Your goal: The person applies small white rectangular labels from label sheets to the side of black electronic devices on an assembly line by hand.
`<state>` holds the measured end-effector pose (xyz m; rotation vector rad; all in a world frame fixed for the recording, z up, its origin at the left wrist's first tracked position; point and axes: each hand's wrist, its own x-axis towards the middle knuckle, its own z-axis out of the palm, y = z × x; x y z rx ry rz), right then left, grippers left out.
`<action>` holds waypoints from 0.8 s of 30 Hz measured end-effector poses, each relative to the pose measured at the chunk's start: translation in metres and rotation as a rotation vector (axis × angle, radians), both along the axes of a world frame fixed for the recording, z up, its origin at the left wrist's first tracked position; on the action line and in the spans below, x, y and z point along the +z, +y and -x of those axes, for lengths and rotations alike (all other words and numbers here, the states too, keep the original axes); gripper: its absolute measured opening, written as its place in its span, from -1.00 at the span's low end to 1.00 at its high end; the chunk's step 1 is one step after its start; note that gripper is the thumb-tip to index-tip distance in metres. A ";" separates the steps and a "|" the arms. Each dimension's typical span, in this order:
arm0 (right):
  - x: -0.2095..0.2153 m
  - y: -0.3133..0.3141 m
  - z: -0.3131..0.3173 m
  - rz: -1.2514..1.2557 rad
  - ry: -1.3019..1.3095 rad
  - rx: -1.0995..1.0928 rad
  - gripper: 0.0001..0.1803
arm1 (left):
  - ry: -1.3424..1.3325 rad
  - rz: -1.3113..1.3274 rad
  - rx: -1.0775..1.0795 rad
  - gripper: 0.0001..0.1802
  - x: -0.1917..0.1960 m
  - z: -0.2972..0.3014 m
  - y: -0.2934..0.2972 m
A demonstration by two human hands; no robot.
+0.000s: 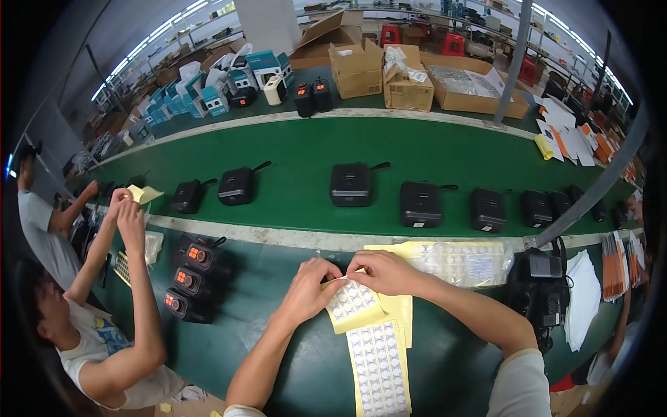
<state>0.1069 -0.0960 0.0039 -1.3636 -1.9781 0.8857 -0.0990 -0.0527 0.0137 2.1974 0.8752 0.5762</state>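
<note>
Yellow sticker sheet (354, 304), gridded with small white labels, is curling upward; left hand (310, 286) and right hand (384, 272), at twelve o'clock, are each pinching its top edge in a narrow grip.

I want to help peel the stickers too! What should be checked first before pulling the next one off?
1. Both hands on the sheet: ok. The left hand and right hand pinch the top edge of the yellow sticker sheet.
2. Stickers left on that sheet: ok, rows of pale stickers show.
3. Spare sheet close by: ok, a second sticker sheet lies just below.
4. Which sticker the fingertips are lifting: cannot tell, too small.
5. Black devices in reach: ok, the three black devices with orange buttons sit left of the hands.
6. Green conveyor belt moving or stopped: cannot tell.
</note>
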 end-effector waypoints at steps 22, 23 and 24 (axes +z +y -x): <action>-0.013 -0.004 0.010 0.009 -0.060 -0.177 -0.70 | 0.016 -0.678 -0.020 -0.82 -0.025 -0.002 -0.007; -0.018 -0.004 0.010 -0.078 -0.144 -0.204 -0.70 | 0.006 -0.575 0.005 -0.83 -0.032 0.000 -0.008; -0.018 -0.004 0.009 -0.164 -0.229 -0.230 -0.70 | -0.005 -0.472 0.029 -0.84 -0.036 0.001 -0.008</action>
